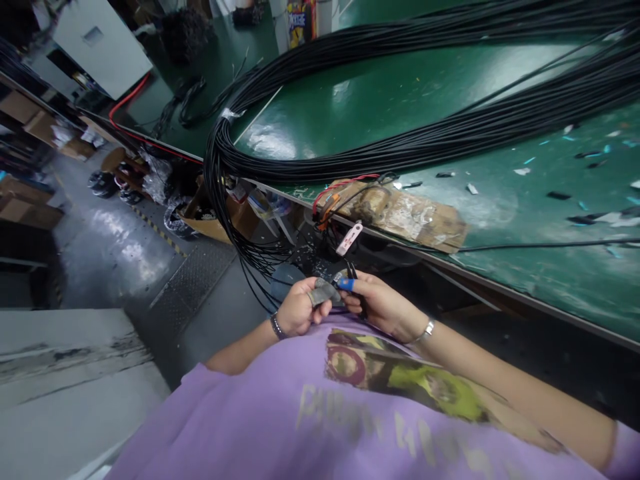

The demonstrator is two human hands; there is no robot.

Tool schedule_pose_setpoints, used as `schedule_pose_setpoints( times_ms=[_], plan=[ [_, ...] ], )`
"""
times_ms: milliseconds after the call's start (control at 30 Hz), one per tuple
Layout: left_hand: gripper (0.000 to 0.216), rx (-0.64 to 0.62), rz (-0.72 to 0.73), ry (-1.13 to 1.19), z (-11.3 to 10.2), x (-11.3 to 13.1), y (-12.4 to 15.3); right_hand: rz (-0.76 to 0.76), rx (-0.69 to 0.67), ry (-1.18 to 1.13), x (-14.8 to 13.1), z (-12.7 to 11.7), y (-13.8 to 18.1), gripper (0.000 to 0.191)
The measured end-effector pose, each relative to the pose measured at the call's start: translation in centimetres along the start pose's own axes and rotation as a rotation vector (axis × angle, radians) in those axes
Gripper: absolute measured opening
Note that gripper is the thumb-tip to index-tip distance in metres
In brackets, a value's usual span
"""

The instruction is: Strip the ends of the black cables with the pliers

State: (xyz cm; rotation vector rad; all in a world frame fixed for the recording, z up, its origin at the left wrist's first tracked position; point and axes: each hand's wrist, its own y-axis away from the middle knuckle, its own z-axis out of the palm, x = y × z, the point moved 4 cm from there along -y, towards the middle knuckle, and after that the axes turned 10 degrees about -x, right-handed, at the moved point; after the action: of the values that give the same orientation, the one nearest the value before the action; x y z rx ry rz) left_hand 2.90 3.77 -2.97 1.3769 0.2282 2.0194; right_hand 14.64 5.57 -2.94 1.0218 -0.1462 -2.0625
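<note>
Lilac T-shirt cloth (240, 413) lies nearest in the head view, softly creased just below the hands, its painted print and lettering too stretched and blurred to read. Beyond it, the left hand (301, 308) is curled nearly closed, a grey wrap on its digits; whether it grips anything is hard to tell, since its fingertips meet the other hand's. The right hand (373, 299), its thumb banded in blue, pinches thin black cable ends (352, 269) that poke up just past its fingers; their lower run is mostly hidden by that hand. Left of and ahead of the hands, a thick black cable bundle (320, 167), smooth and bound with pale tape (230, 114), loops over the bench edge, its strands dropping toward the left hand; its far end is cut off at the right. Ahead of the right hand, a pale, flat handle (349, 239) juts out beside a rough, tape-covered wooden board (425, 219) and red wires (345, 183) on the glossy green bench top (370, 93); what the handle belongs to is unclear.
</note>
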Motion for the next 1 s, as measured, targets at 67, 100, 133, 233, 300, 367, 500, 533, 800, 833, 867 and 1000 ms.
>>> schedule_pose_setpoints(
  times_ms=[67, 100, 133, 233, 300, 367, 500, 533, 800, 833, 867, 1000],
  plan=[
    [0.047, 0.018, -0.008, 0.025, -0.2, -0.1, 0.0, -0.048, 0.028, 0.058, -0.3, -0.1, 0.0, 0.032],
    [0.047, 0.024, -0.010, 0.025, -0.2, -0.1, 0.0, -0.068, 0.044, 0.094, -0.4, -0.1, 0.1, 0.032],
    [0.047, 0.026, -0.011, 0.018, -0.2, -0.1, 0.0, -0.087, 0.061, 0.130, -0.5, -0.1, 0.1, 0.033],
    [0.046, 0.021, -0.006, -0.025, -0.1, -0.1, 0.0, -0.144, 0.106, 0.204, -0.8, -0.1, 0.3, 0.034],
    [0.046, 0.029, -0.008, -0.048, -0.1, -0.1, 0.1, -0.162, 0.109, 0.218, -0.9, 0.0, 0.3, 0.033],
    [0.046, 0.037, -0.012, -0.047, -0.2, -0.1, 0.1, -0.150, 0.088, 0.203, -0.8, -0.1, 0.2, 0.032],
    [0.047, -0.005, -0.018, 0.030, -0.2, -0.2, 0.0, -0.084, 0.037, 0.101, -0.4, -0.3, 0.1, 0.028],
    [0.047, -0.028, -0.026, 0.055, -0.1, -0.2, 0.0, -0.058, 0.022, 0.062, -0.2, -0.4, 0.0, 0.026],
    [0.043, -0.188, -0.151, 0.140, -0.1, -0.8, 0.0, 0.128, -0.058, -0.158, 0.8, -0.6, -0.2, 0.020],
    [0.043, -0.185, -0.146, 0.132, -0.1, -0.9, 0.0, 0.121, -0.062, -0.144, 0.8, -0.6, -0.1, 0.021],
    [0.042, -0.174, -0.134, 0.120, -0.2, -0.9, 0.0, 0.105, -0.064, -0.118, 0.7, -0.6, -0.1, 0.022],
    [0.040, -0.052, -0.033, -0.004, -0.5, -0.5, 0.0, 0.001, -0.046, 0.069, 0.0, -0.4, 0.2, 0.024]
  ],
)
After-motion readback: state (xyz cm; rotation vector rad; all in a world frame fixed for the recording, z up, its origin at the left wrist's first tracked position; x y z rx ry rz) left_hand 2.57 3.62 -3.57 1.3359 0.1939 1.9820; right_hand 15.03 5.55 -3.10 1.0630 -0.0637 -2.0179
